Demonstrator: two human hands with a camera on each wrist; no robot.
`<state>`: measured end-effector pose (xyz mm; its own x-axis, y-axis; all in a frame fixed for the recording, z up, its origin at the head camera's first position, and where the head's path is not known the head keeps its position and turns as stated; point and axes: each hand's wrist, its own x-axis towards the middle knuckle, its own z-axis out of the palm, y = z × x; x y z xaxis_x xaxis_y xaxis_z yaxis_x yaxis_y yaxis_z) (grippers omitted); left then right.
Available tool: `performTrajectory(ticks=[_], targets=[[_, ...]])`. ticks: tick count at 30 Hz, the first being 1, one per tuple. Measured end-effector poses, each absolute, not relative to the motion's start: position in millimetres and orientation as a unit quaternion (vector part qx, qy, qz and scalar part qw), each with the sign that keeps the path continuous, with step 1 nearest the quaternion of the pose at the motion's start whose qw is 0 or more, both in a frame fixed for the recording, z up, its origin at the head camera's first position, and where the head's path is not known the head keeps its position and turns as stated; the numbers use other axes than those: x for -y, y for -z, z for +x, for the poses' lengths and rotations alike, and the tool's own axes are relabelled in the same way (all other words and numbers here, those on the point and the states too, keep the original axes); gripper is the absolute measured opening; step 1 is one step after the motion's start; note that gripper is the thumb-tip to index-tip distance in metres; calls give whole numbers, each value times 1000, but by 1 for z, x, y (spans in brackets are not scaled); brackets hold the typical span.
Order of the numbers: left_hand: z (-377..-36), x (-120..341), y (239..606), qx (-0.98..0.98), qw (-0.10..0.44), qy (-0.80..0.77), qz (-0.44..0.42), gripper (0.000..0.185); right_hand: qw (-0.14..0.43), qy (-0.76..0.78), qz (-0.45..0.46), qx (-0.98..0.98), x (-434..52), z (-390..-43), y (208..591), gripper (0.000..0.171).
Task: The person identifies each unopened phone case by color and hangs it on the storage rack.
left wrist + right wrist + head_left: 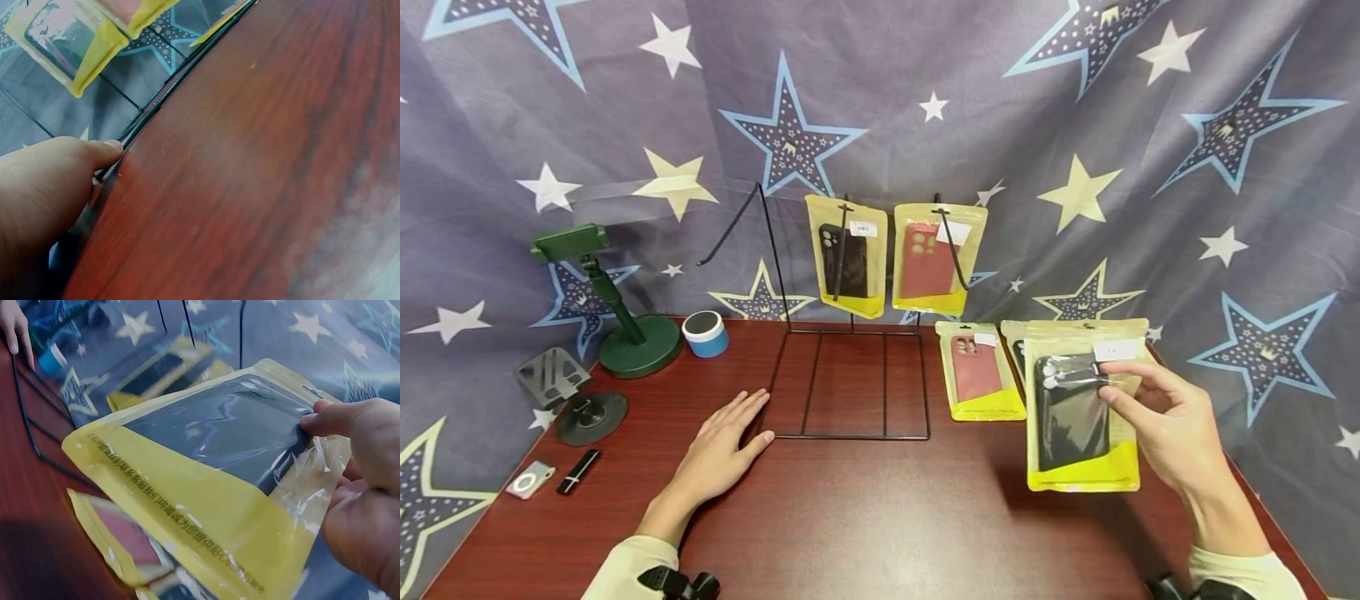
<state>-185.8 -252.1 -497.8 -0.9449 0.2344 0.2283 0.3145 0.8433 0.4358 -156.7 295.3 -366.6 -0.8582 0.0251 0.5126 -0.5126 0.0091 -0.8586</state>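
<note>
Right hand: I am pinching the black phone case pouch (1081,417) by its upper right edge in my right hand (1165,421), holding it upright above the table (880,517).
Left hand: my left hand (718,454) is lying flat, fingers straight, beside the wire rack (850,379).
Relation: the rack is standing left of the pouch; my right hand is nearer.
Contents: two pouches are hanging on the rack, a black case (846,254) and a red case (936,257); another red one (977,371) is lying on the table.

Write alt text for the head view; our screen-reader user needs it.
A right hand holds up a yellow packet with a black phone case above a red-brown table; the left hand rests flat beside a black wire rack.
</note>
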Motion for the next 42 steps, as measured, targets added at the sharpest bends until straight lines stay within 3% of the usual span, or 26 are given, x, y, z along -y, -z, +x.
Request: performTrajectory(ticks=[12, 23, 42], targets=[[-186, 252, 497, 957, 81, 241, -142, 63, 197, -593, 234, 745, -233, -149, 347, 35], [-186, 253, 497, 957, 83, 240, -143, 63, 207, -603, 311, 705, -177, -157, 348, 38], [-186, 253, 499, 956, 89, 237, -146, 62, 140, -651, 344, 662, -91, -172, 346, 34]])
